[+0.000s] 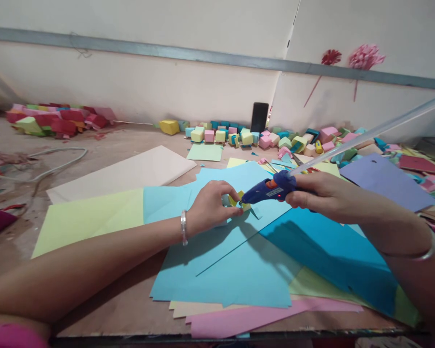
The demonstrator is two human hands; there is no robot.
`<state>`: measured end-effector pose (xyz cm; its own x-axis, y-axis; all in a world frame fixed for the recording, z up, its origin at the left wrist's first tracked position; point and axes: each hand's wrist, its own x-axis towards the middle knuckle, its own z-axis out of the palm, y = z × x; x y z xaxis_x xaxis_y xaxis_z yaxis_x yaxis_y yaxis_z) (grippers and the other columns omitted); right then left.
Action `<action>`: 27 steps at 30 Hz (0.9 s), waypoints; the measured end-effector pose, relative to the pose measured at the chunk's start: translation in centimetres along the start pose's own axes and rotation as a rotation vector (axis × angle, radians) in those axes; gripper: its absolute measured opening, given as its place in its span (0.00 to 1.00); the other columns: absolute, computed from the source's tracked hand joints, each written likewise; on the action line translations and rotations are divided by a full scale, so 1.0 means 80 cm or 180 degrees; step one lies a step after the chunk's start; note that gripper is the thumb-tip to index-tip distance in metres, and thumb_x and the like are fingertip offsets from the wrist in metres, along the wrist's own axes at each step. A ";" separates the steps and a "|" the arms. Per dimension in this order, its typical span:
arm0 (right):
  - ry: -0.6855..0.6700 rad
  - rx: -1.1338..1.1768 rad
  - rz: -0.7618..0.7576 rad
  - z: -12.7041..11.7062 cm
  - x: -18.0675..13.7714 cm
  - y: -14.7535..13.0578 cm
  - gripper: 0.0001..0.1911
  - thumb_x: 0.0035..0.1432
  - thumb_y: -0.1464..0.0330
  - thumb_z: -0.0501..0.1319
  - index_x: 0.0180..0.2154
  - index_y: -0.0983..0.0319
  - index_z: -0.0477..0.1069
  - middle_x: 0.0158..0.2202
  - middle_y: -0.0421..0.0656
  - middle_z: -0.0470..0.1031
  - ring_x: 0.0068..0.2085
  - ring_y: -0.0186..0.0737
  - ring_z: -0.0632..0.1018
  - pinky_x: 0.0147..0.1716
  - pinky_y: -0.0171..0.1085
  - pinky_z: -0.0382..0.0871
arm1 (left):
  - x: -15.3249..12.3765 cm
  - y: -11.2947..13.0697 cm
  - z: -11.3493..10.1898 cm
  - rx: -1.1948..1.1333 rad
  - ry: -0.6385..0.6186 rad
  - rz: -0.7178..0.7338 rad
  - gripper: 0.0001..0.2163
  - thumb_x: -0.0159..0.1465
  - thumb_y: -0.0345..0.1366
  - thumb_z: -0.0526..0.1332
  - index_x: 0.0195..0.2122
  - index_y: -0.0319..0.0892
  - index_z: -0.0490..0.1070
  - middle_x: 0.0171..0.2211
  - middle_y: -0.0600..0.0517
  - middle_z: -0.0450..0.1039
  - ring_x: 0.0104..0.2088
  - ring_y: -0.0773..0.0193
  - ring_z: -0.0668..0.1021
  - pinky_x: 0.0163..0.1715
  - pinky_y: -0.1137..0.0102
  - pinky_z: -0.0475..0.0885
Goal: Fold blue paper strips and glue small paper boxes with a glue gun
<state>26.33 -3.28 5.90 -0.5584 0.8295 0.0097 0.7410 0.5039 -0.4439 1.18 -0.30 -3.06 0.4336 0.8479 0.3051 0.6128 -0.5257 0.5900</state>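
My right hand [321, 195] is wrapped round the handle of a blue hot glue gun [266, 189], a long clear glue stick [369, 133] jutting from its back. Its nozzle points left and meets a small yellow paper piece [245, 207]. My left hand [215, 203] pinches that piece between thumb and fingers, just above light blue paper sheets [217, 261]. A narrow blue strip [255, 214] sticks out below the piece. My fingers hide part of the yellow piece, so its full shape does not show.
Small paper boxes [209, 136] line the back of the table, near an upright phone [260, 117]. Red and pink boxes [63, 126] pile up at the left. A purple sheet [386, 181] lies at the right, a white cable [58, 169] at the left. Paper flowers [366, 57] hang on the wall.
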 end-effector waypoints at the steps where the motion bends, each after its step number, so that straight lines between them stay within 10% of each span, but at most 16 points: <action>1: 0.0006 0.0002 0.0048 -0.001 0.000 0.001 0.19 0.62 0.55 0.53 0.36 0.61 0.76 0.29 0.42 0.75 0.30 0.38 0.73 0.27 0.35 0.62 | 0.000 0.000 0.000 0.0013 0.0001 -0.0015 0.08 0.51 0.35 0.72 0.29 0.44 0.74 0.34 0.52 0.77 0.39 0.57 0.75 0.43 0.61 0.68; 12: -0.0241 0.1563 0.0810 -0.013 -0.001 0.011 0.24 0.62 0.50 0.54 0.40 0.64 0.74 0.32 0.45 0.72 0.31 0.35 0.70 0.24 0.33 0.60 | 0.000 -0.003 0.001 0.0077 0.0029 -0.0120 0.08 0.51 0.35 0.71 0.29 0.43 0.74 0.34 0.52 0.77 0.38 0.57 0.75 0.42 0.62 0.68; 27: -0.0217 0.1704 0.1039 -0.001 0.010 0.019 0.26 0.57 0.48 0.60 0.39 0.65 0.78 0.29 0.44 0.71 0.28 0.33 0.69 0.21 0.32 0.58 | 0.000 0.002 0.000 -0.0058 0.0041 -0.0067 0.07 0.51 0.35 0.71 0.28 0.42 0.75 0.34 0.51 0.77 0.38 0.58 0.75 0.43 0.62 0.67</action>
<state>27.03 -1.86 5.33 -0.3707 0.8941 -0.2512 0.5977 0.0226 -0.8014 1.27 -0.41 -3.00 0.4122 0.8596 0.3020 0.6094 -0.5066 0.6100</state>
